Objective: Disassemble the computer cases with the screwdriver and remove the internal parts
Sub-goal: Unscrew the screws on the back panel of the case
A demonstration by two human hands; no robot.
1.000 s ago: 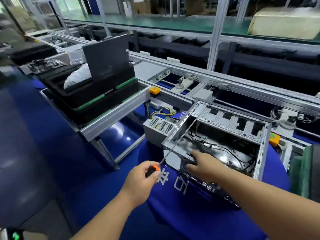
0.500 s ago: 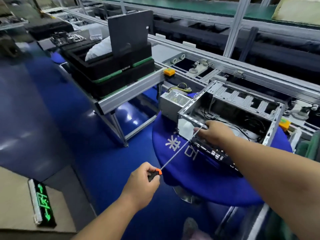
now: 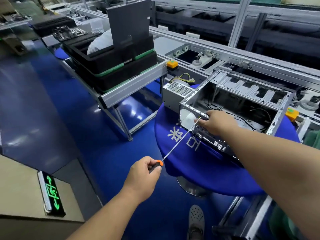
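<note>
The screwdriver [image 3: 180,140] no longer lies up along the side of the computer case [image 3: 230,108]: its tip now meets the near top rail at the rear corner, just beside the right hand [image 3: 215,122], which grips that rail. The left hand [image 3: 144,172] is closed round the orange-collared handle. The case sits opened on the round blue table [image 3: 199,172], the power supply [image 3: 175,94] already out beside it. A rear screw is probably next.

1. stacked black trays [image 3: 110,66] with green edging, on an aluminium rack [image 3: 131,89].
2. dark panel [image 3: 129,23] standing upright in the top tray.
3. orange button [image 3: 172,64] at the rack's end.
4. green arrow sign [image 3: 52,194] on the floor.
5. grey perforated shoe [image 3: 196,220].
</note>
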